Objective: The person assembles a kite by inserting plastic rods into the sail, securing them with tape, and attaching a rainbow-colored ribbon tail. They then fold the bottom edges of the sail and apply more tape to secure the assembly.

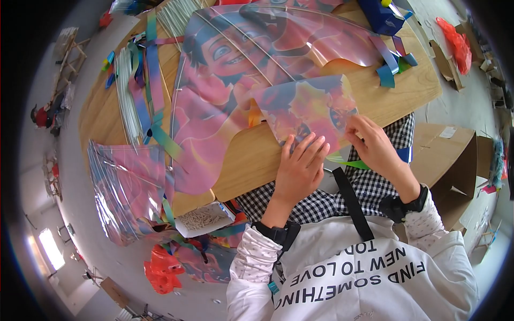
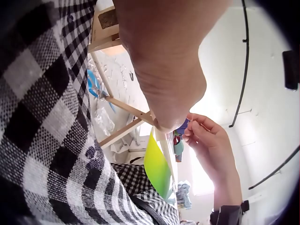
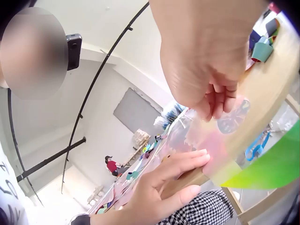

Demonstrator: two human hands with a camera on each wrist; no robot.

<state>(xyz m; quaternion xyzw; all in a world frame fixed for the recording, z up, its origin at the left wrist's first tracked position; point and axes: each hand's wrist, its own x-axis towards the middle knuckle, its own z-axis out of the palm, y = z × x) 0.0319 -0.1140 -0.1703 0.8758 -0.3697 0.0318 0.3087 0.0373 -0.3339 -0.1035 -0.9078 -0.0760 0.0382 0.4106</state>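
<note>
A large printed film kite [image 1: 235, 64], with a cartoon face and thin rods across it, lies on the wooden table. Near the person, a flap of film [image 1: 316, 101] with orange and blue patterns lies over the table edge. My left hand [image 1: 302, 166] rests on the flap's near edge, fingers straight and spread. At the flap's right edge is my right hand [image 1: 372, 144], its fingers curled. In the left wrist view the thumb and fingertips of the right hand [image 2: 208, 138] come together; I cannot tell what lies between them. A yellow-green strip [image 2: 157, 166] hangs below the edge.
Bundled white rods [image 1: 126, 96] and shiny ribbons [image 1: 155, 80] lie on the table's left side. A white box of small pale pieces [image 1: 206, 219] sits at its near left edge. An open cardboard box [image 1: 444, 155] stands at right; a blue box [image 1: 380, 18] is at the far right.
</note>
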